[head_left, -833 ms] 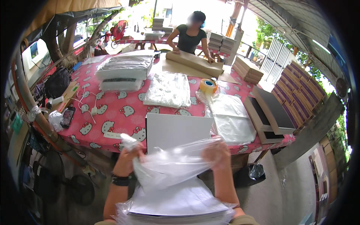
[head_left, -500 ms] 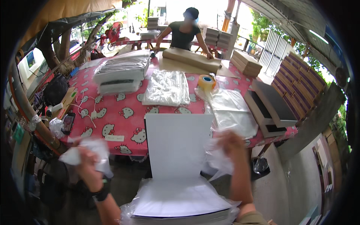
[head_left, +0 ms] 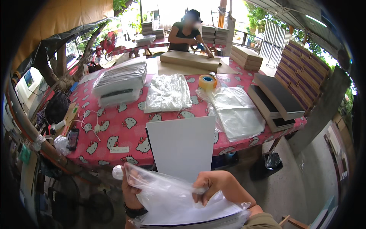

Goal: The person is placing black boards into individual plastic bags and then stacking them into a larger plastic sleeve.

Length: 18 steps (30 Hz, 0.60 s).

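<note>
Close to me, a stack of white-topped boards (head_left: 190, 218) sits in clear plastic, its lower part cut off by the view's edge. Over it stretches a sheet of clear plastic wrap (head_left: 162, 191). My left hand (head_left: 131, 187), wearing a dark wristband, is closed on the wrap's left end, with a small white bunched piece (head_left: 117, 172) beside its fingers. My right hand (head_left: 209, 186) bends inward over the stack, its fingers pinched on the same wrap. Just beyond, a flat white board (head_left: 181, 147) stands upright against the table edge.
The table's pink cloth (head_left: 126, 139) bears plastic-wrapped packs (head_left: 120, 82), folded clear plastic (head_left: 167, 93), plastic bags (head_left: 238, 114), a tape roll (head_left: 208, 81), dark-topped boxes (head_left: 278, 97) and a phone (head_left: 73, 139). Across it a co-worker (head_left: 185, 34) handles brown paper (head_left: 190, 61). A bin (head_left: 270, 164) stands lower right.
Both my hands have come inward from wide apart to above the stack, drawing the clear plastic across it. The co-worker's arm has moved inward over the brown paper.
</note>
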Available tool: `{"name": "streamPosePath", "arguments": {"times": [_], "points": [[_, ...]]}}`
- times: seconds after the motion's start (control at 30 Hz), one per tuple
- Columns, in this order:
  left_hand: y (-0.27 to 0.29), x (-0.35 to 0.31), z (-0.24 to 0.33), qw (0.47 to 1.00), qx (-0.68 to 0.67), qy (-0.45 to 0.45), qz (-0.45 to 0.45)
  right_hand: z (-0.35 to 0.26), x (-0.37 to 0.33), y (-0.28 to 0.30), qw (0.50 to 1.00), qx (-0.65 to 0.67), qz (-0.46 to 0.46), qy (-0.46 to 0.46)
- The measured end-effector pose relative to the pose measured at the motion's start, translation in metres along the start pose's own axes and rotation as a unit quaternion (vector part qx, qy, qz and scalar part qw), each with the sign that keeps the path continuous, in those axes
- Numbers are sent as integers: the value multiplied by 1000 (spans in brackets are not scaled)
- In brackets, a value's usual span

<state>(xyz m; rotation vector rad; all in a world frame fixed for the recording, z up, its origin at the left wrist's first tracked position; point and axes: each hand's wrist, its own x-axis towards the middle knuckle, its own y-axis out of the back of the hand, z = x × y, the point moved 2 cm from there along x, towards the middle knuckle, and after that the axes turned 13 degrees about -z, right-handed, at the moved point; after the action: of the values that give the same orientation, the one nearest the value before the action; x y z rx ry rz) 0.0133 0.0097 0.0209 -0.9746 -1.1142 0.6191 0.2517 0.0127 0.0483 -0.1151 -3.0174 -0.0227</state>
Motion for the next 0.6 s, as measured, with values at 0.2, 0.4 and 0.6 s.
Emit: {"name": "streamPosePath", "arguments": {"times": [0.2,0.4,0.6], "points": [[14,-17,-7,908,249,208,-266,11,-38,23,828,219,35,515],[41,-9,23,908,388,-97,-123,11,-35,-7,893,281,-48,347],[17,-2,38,883,437,-151,73,28,-12,-3,950,-65,-200,231]]}}
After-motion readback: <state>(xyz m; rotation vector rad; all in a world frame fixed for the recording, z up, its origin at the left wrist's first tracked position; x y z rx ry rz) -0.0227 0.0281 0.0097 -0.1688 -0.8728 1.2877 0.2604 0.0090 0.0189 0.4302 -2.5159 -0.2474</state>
